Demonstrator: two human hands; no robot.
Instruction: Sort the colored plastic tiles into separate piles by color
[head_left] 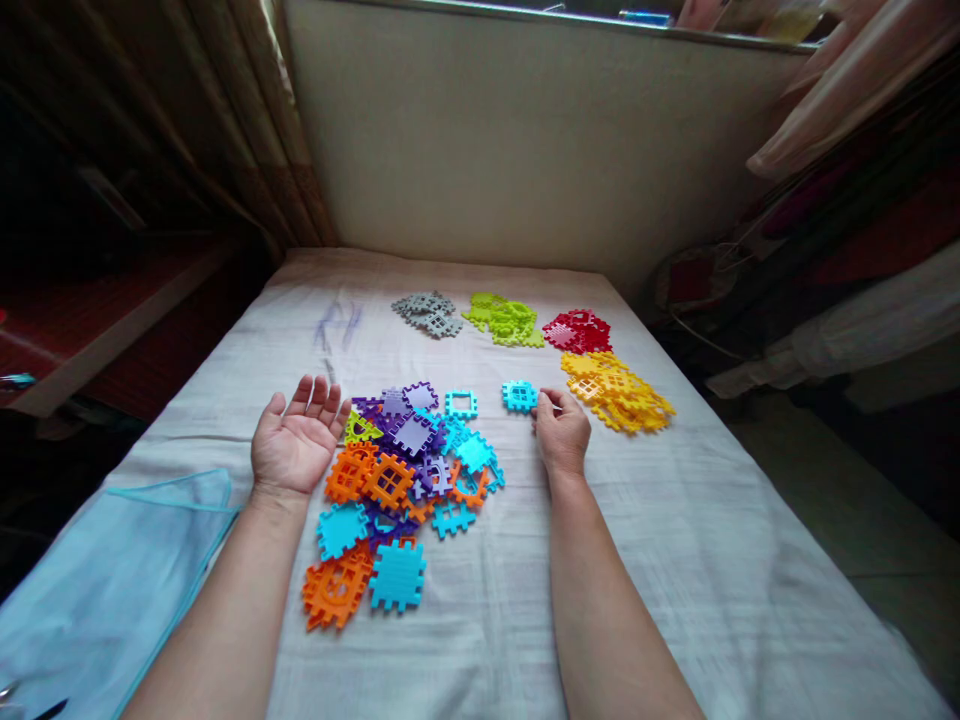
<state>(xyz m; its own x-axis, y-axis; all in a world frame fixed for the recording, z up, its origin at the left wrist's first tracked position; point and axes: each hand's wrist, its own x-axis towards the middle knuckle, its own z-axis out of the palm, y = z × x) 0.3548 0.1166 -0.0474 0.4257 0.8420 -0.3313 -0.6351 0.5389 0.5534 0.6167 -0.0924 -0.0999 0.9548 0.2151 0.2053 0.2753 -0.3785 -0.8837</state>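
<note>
Between my thumb and fingers, my right hand (561,432) pinches the edge of a light-blue interlocking tile (519,396) with a window-like cutout. My left hand (300,438) lies palm up with its fingers spread, holding nothing, at the left side of a mixed pile. That pile has purple tiles (413,434), orange tiles (389,481), light-blue tiles (397,576) and a yellow-green tile (363,428). A light-blue square frame tile (461,404) lies at the pile's far edge, left of the held tile.
Farther back lie single-colour heaps: grey tiles (429,314), lime-green tiles (504,320), red tiles (577,331) and, at right, yellow tiles (619,390). A light-blue cloth bag (112,580) rests at the left on the white sheet (675,600). A wall (517,140) stands behind.
</note>
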